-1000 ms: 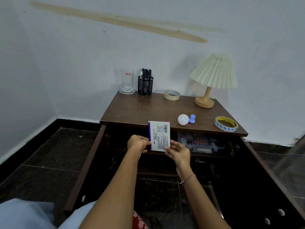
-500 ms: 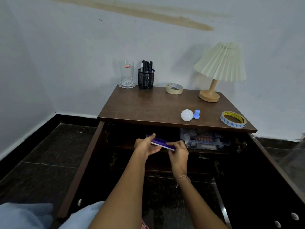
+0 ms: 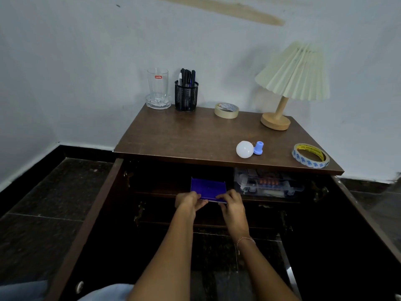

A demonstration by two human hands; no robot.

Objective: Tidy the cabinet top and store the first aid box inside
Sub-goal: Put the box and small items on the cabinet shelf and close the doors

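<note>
While both hands meet at the front edge of the upper shelf (image 3: 165, 193) inside the open cabinet, they share one flat purple carton (image 3: 208, 189). The left hand (image 3: 188, 202) pinches the carton's near left corner, thumb on top and curled fingers (image 3: 201, 204) beneath. The right hand (image 3: 231, 203) pinches the near right corner the same way, its fingers (image 3: 223, 196) bent over the edge. A thin bracelet (image 3: 245, 239) circles the right wrist. The carton lies flat and reaches back from the fingertips into the dark of the shelf.

Just right of the right hand's fingers, on the same shelf, sits the clear first aid box (image 3: 267, 184), apart from the carton, with orange items showing through its lid.

Above and beyond the fingers is the cabinet top (image 3: 184, 140). Nearest them, up and to the right, lie a white bulb (image 3: 244, 149) touching a small blue fitting (image 3: 258, 148). Farther right, at the front corner, is a printed tape roll (image 3: 310, 155). Along the wall stand a drinking glass (image 3: 158, 88), a black mesh pen holder (image 3: 186, 96), a masking tape roll (image 3: 226, 110) and a pleated table lamp (image 3: 288, 83). Both cabinet doors stand wide open, the left door (image 3: 91, 224) and the right door (image 3: 368, 224), on either side of the forearms.
</note>
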